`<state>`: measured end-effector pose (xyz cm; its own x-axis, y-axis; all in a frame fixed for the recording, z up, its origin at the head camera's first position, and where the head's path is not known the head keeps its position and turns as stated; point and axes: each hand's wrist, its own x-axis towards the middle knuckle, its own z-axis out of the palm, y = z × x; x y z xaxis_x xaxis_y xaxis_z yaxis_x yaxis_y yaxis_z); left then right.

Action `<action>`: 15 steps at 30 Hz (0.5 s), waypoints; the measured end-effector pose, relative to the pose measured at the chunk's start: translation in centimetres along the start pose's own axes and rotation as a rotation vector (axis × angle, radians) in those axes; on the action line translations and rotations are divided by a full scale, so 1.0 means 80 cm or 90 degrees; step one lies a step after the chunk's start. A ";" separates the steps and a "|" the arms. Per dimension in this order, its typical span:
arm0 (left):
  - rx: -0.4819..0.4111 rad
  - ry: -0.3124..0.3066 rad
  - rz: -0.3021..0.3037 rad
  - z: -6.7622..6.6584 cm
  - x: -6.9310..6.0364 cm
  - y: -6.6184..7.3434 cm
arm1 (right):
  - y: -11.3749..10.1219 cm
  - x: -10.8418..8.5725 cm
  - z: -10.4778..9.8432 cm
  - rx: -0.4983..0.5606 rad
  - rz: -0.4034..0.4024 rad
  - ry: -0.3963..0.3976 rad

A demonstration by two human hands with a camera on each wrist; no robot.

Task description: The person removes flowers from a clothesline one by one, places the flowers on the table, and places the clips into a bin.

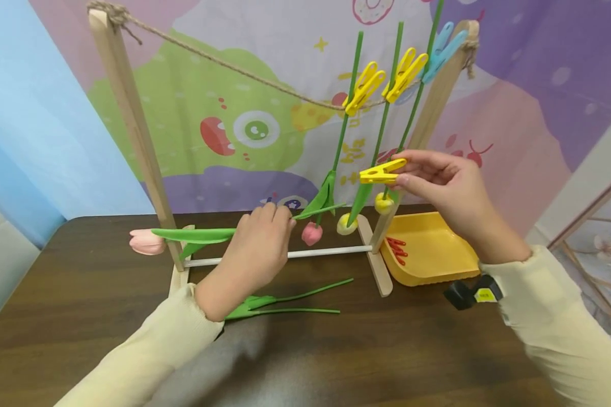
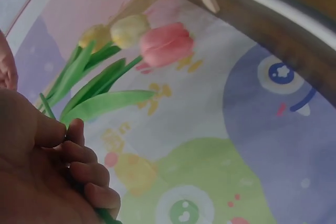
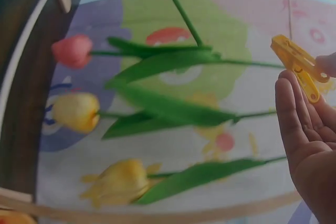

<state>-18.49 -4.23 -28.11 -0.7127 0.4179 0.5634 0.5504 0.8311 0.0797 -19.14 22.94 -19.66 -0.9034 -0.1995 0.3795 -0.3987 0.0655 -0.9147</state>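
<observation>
My left hand (image 1: 257,249) is curled round the green stem of a pale pink tulip (image 1: 147,241), held nearly level, its bloom by the left post. In my right hand (image 1: 453,192), thumb and fingers pinch a yellow clothespin (image 1: 382,172); the right wrist view also shows this clothespin (image 3: 299,66). Behind it, a pink tulip (image 1: 312,233) and two yellowish tulips (image 1: 347,224) hang bloom down from a rope (image 1: 224,63). Two yellow clothespins (image 1: 365,89) and a blue one (image 1: 442,53) are at their stems on the rope.
Wooden posts (image 1: 132,124) hold the rope, with a white bar (image 1: 331,251) low between them. A yellow tray (image 1: 433,254) with red clothespins (image 1: 397,251) stands at the right. Green stems with leaves (image 1: 305,310) lie on the brown table (image 1: 387,350) in front.
</observation>
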 end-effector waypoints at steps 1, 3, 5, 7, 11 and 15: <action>0.008 0.008 0.003 0.003 -0.003 0.000 | 0.005 -0.003 -0.004 -0.005 0.009 0.000; 0.019 0.012 0.003 0.008 -0.009 0.002 | 0.016 -0.010 -0.013 -0.021 0.026 -0.001; 0.025 0.006 -0.002 0.012 -0.016 0.003 | 0.028 -0.018 -0.021 -0.038 0.044 -0.007; 0.038 0.001 -0.006 0.015 -0.022 0.004 | 0.040 -0.025 -0.030 -0.060 0.062 -0.010; 0.049 -0.012 -0.018 0.020 -0.036 0.006 | 0.065 -0.037 -0.046 -0.075 0.096 -0.006; 0.044 -0.022 -0.035 0.026 -0.049 0.007 | 0.088 -0.045 -0.058 -0.040 0.113 0.007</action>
<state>-16.33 -4.63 -31.99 -0.7557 0.3825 0.5315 0.4799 0.8758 0.0521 -19.45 28.67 -26.78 -0.9619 -0.1689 0.2149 -0.2418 0.1593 -0.9572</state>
